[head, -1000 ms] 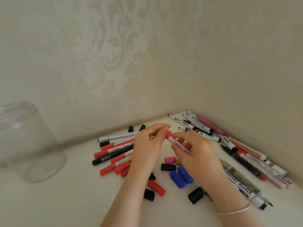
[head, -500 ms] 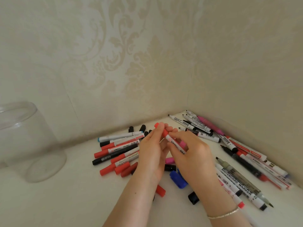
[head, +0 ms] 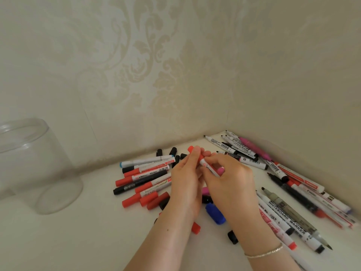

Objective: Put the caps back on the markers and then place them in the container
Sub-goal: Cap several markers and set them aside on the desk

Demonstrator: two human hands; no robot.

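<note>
- Both hands meet over the middle of the white table (head: 97, 241), working on one red-capped marker (head: 204, 163).
- The left hand (head: 187, 184) curls its fingers round the red cap (head: 193, 151) at the marker's far end; the cap looks seated on the barrel, though the fingers hide the join, so I can't be sure.
- The right hand (head: 230, 182) pinches the white barrel lower down, with a thin bracelet (head: 263, 253) on that wrist.
- The clear container (head: 33, 165) stands well apart to the left, near the wall, with nothing visible inside.
- A bunch of capped markers (head: 144, 178), red, black and one blue, lies just left of the hands.
- Uncapped markers (head: 289, 218) fan out along the right wall into the corner.
- Loose caps sit near the wrists: a blue cap (head: 214, 213), a red one (head: 196, 228), a black one (head: 232, 237), plus several small black caps (head: 172, 151) by the back wall.
</note>
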